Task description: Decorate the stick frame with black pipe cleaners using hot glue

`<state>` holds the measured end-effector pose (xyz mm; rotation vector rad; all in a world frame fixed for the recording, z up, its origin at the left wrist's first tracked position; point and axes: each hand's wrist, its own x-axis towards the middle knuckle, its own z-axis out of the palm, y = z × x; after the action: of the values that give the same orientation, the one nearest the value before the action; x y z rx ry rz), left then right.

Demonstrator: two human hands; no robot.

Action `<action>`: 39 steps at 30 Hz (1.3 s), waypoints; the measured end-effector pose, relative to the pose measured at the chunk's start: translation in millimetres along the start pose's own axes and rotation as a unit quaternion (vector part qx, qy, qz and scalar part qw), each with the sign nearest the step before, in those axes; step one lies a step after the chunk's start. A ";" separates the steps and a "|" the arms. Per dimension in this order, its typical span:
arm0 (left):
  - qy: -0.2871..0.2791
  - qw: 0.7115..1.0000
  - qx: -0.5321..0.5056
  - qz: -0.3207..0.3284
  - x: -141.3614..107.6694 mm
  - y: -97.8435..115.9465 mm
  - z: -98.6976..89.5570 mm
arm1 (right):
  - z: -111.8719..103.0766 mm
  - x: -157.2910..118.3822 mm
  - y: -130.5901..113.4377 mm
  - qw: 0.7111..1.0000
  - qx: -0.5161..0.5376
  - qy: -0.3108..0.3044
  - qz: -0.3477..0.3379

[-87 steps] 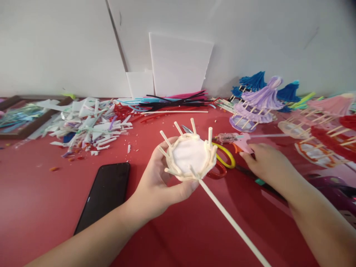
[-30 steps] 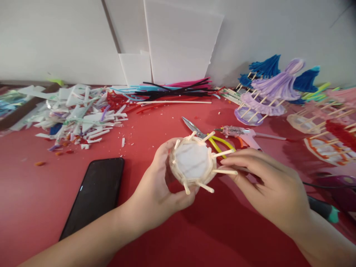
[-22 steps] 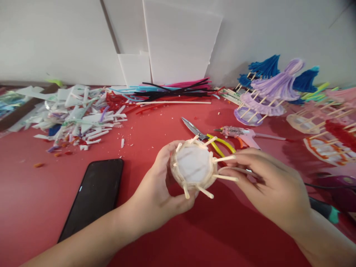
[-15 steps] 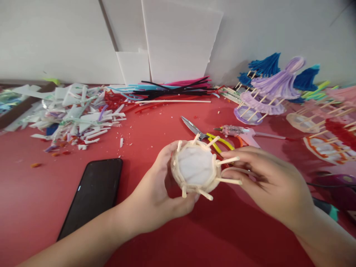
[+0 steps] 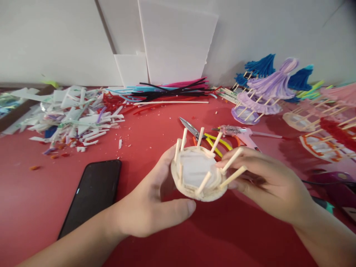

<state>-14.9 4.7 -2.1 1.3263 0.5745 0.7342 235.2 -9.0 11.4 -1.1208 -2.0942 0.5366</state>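
Observation:
A round craft base [image 5: 196, 171] has a white disc floor, a cream fuzzy rim like pipe cleaner and several short wooden sticks standing around its edge. Its left side lies in the curve of my left hand [image 5: 155, 200], with the thumb along the near side and the other fingers partly hidden behind. At the right edge, the fingers of my right hand [image 5: 258, 178] pinch the rim beside two sticks. Just beyond the base lie scissors [image 5: 218, 144] with yellow and orange handles, and a pink glue gun [image 5: 236, 131].
A black phone [image 5: 91, 193] lies left of my hands. White scraps [image 5: 75, 115] pile up at the back left, pipe cleaners [image 5: 172, 91] along the wall. At right stand a purple carousel-like model [image 5: 274, 85] and several others. White boards [image 5: 178, 40] lean behind.
The base has tilted, so its sticks now point more upward and its near outer rim shows. My left thumb has come away from the sticks at the near side.

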 end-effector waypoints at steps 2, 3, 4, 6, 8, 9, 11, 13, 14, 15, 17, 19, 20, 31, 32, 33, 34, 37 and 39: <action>-0.003 1.000 -0.027 0.003 0.6 -0.3 0.4 | 1.2 -0.4 -1.9 1.000 0.007 0.021 0.000; -0.001 0.999 -0.039 0.008 1.5 -0.1 1.5 | 2.0 -0.3 -2.9 1.000 0.007 0.028 -0.002; 0.003 0.999 -0.050 0.013 2.8 0.2 3.1 | 2.9 -0.1 -3.9 0.999 0.004 0.032 -0.004; 0.014 0.997 -0.080 0.017 5.7 0.6 7.3 | 5.2 0.8 -6.0 0.999 -0.017 0.042 -0.020; 0.028 0.992 -0.119 0.007 8.2 0.0 11.2 | 8.1 1.9 -8.1 0.996 -0.055 0.058 -0.045; 0.034 0.990 -0.134 -0.001 9.0 -0.8 12.8 | 9.8 2.3 -9.2 0.993 -0.076 0.067 -0.059; 0.044 0.989 -0.140 -0.014 10.1 -3.2 15.1 | 13.5 2.6 -12.2 0.988 -0.113 0.077 -0.076; 0.051 0.991 -0.127 -0.016 10.9 -5.8 16.5 | 17.4 1.8 -16.2 0.983 -0.139 0.079 -0.086; 0.053 0.991 -0.121 -0.010 11.4 -6.8 17.2 | 19.3 1.2 -18.5 0.981 -0.150 0.082 -0.089; 0.055 0.991 -0.120 -0.001 12.2 -7.7 17.8 | 21.1 0.4 -20.8 0.980 -0.157 0.086 -0.091; 0.057 0.990 -0.126 0.019 13.9 -8.4 19.1 | 24.2 -1.1 -25.1 0.979 -0.159 0.094 -0.088; 0.066 0.989 -0.126 0.029 15.3 -8.3 20.2 | 26.2 -2.3 -28.1 0.982 -0.141 0.098 -0.078; 0.075 0.989 -0.122 0.030 15.7 -8.0 20.6 | 26.7 -2.7 -29.0 0.984 -0.128 0.097 -0.071; 0.117 0.993 -0.012 0.016 15.6 -1.8 17.1 | 21.5 -6.9 -27.8 0.997 -0.034 0.055 -0.049; 0.124 0.992 0.007 0.013 15.5 -0.6 16.7 | 19.4 -7.3 -27.4 0.998 -0.018 0.049 -0.036; 0.130 0.991 0.022 0.013 15.4 0.5 16.4 | 17.2 -7.1 -27.2 0.999 0.000 0.050 -0.016; 0.136 0.990 0.032 0.015 15.2 1.3 16.1 | 15.4 -6.2 -27.1 0.998 0.017 0.061 0.009; 0.136 0.990 0.028 0.030 14.3 2.0 14.9 | 13.5 -0.3 -27.5 0.988 0.063 0.108 0.088; 0.130 0.991 0.017 0.035 13.7 1.4 13.8 | 15.3 3.7 -27.8 0.982 0.111 0.094 0.117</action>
<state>4.1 6.2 2.0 1.2969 0.7545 0.9682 207.2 -21.5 20.1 -1.2421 -1.7054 0.7256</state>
